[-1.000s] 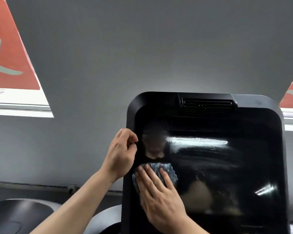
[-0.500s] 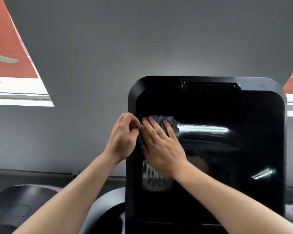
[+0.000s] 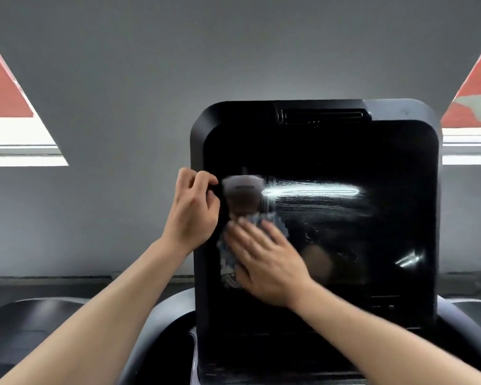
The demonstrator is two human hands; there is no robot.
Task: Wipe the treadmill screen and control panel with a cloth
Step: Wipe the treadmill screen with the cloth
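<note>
Right hand (image 3: 264,262) presses cloth (image 3: 272,222) flat-fingered on screen (image 3: 345,234), frame centre; left hand (image 3: 190,215) grips its left edge.

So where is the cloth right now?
Head view: the cloth lies flat under the right hand on the screen's left part, beside the left hand.

Cloth (image 3: 257,222) mostly hidden under motion-blurred right hand (image 3: 267,259), forearms cropped below

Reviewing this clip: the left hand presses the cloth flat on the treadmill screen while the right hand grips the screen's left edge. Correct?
Hands are swapped. In the head view the right hand presses the cloth on the screen; the left hand grips its left edge.
</note>
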